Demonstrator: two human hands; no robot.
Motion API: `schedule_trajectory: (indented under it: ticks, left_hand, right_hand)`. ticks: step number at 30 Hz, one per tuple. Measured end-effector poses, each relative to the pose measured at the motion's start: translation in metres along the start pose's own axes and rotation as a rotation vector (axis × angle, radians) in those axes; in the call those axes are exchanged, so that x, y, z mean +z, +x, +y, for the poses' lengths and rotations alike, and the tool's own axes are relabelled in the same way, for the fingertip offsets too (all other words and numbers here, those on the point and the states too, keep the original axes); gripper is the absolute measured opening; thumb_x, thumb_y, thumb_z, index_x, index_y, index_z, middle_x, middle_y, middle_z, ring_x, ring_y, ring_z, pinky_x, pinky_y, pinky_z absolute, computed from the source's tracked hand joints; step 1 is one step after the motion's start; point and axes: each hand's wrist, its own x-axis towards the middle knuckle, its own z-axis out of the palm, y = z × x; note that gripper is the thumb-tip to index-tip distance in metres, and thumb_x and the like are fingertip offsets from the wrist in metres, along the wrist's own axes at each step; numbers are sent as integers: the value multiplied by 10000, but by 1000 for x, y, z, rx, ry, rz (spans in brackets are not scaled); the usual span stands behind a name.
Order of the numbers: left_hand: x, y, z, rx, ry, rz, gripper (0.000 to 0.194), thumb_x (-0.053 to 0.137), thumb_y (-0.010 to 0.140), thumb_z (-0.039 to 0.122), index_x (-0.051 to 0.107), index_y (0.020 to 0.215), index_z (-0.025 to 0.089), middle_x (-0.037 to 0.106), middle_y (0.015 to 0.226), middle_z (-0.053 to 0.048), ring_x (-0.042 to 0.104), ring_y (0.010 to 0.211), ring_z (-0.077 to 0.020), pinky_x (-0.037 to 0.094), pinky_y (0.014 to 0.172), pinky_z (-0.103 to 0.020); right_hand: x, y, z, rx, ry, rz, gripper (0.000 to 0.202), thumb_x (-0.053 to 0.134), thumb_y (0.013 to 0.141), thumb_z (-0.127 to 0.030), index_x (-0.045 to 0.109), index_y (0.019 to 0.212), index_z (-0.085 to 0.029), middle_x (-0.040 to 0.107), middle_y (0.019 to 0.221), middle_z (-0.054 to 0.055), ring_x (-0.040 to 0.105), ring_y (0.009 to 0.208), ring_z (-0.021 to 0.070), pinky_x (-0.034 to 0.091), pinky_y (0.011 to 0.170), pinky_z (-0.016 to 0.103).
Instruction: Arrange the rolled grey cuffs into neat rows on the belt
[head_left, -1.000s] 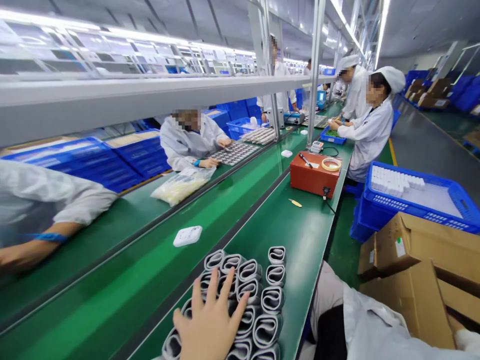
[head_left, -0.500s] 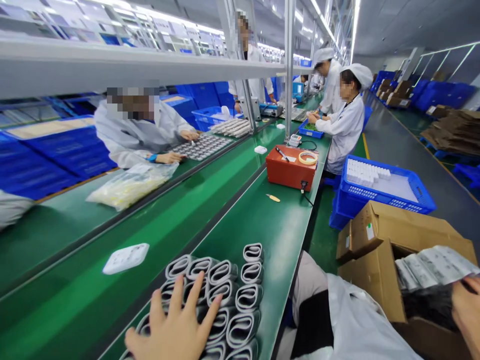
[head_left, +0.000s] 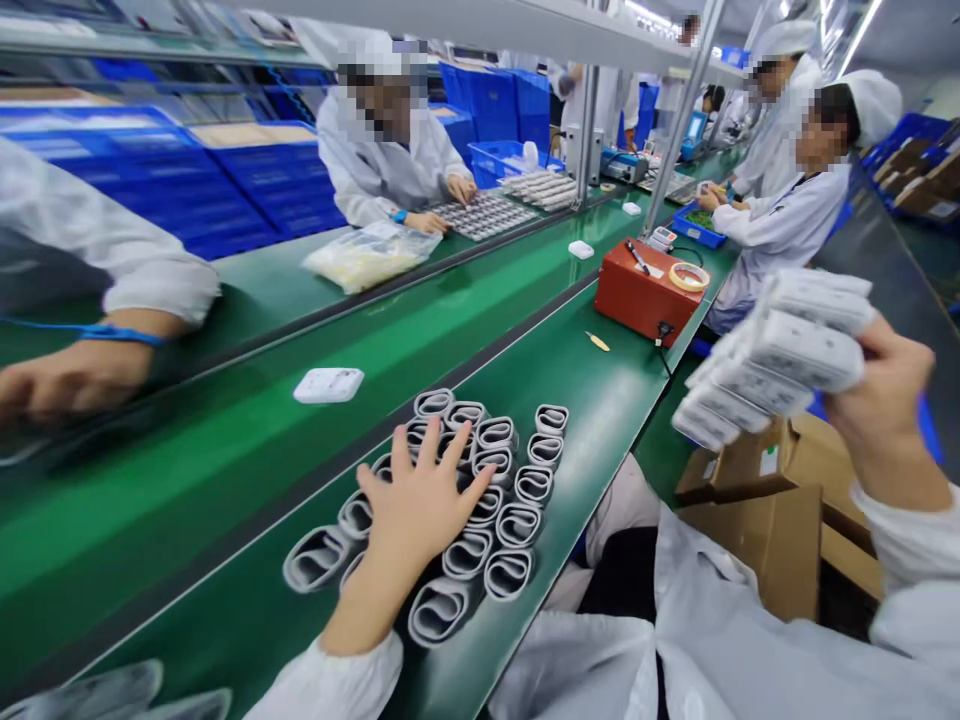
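Observation:
Spread flat, my left hand (head_left: 420, 495) rests on rows of grey rolled cuffs (head_left: 517, 525) that stand on end on the green bench. Its fingers are apart and cover some of the cuffs. At the right, my right hand (head_left: 885, 385) is raised and grips a bundle of white packets (head_left: 780, 350) with faint dark print, lined up side by side. The bundle hangs in the air above an open cardboard box (head_left: 765, 540). A white flat plastic part (head_left: 328, 385) lies on the green belt beyond the cuffs.
A red box (head_left: 649, 290) bearing a tape roll and a pen stands farther along the bench, near a small yellow-handled knife (head_left: 598, 342). Co-workers sit across the belt and at the right. A clear bag (head_left: 371, 255) lies opposite. A metal post (head_left: 682, 115) rises behind the red box.
My right hand has lifted the packets up out of the cardboard box. My left hand stays spread on the cuffs. The view has turned right-to-left, bringing a co-worker's arm in at the left.

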Motion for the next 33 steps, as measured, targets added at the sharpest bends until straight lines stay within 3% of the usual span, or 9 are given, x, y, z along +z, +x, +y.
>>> schedule_trajectory:
  ticks: [7,10,13,16,19,23,27,30,33]
  left_hand:
    - [0,2,1,1,4,2,730,490,1138,619,456,1787,286,319,1916,-178,234,1778,-574,290,1279,-956]
    - [-1,2,2,2,-15,17,730,506,1132,626,466,1782,294,320,1915,-175,230,1782,-572,272,1291,-957]
    - [-2,2,3,8,-36,15,743,518,1125,646,462,1783,306,314,1917,-167,222,1784,-577,258,1297,-958]
    - [-4,3,4,7,-47,-1,750,528,1121,651,455,1786,311,321,1915,-165,225,1780,-587,269,1287,-963]
    - [-3,2,4,3,-47,8,750,531,1122,636,451,1788,301,316,1915,-175,226,1779,-588,264,1281,-969]
    - [-2,-1,1,6,-41,9,750,514,1123,628,452,1789,288,315,1915,-183,220,1780,-583,254,1283,-973]
    - [-2,-1,-2,11,-33,-4,743,456,1130,630,473,1781,274,300,1924,-177,217,1779,-582,248,1290,-972]
    - [-6,-2,-3,4,-37,-40,766,397,1128,637,478,1779,242,308,1918,-202,214,1776,-590,236,1283,-986]
    - [-17,-5,-7,-31,-52,-94,825,360,1110,665,394,1819,246,279,1925,-219,182,1780,-606,240,1278,-992]
  right_hand:
    - [243,31,50,71,508,-70,402,932,864,-605,865,961,-221,807,1208,71,763,1227,290,628,1133,469]
    - [291,-1,61,103,530,-92,449,888,864,-630,778,988,-213,779,1199,83,748,1188,278,613,1139,455]
    - [294,-57,76,296,477,-74,576,896,791,-640,647,1127,-244,743,1110,71,749,1114,280,629,1109,464]
    - [274,-111,96,501,381,-70,902,868,759,-666,446,1473,-312,687,1321,112,765,1214,309,639,1131,486]
    - [249,-144,114,605,321,-222,1168,846,788,-711,214,1693,-328,615,1485,169,742,1346,343,601,1223,542]
    - [192,-149,127,558,195,-597,1197,934,716,-690,400,1691,-247,611,1554,221,665,1468,414,513,1312,633]
    - [72,-131,117,449,-64,-894,805,843,870,-657,675,1532,-231,690,1511,207,688,1416,430,572,1242,651]
    - [-47,-127,90,751,-80,-1259,639,774,957,-740,804,1370,-253,804,1325,151,779,1241,375,639,1153,557]
    - [-149,-152,56,1067,-83,-1435,624,734,968,-784,879,1253,-248,830,1287,138,787,1235,365,628,1141,478]
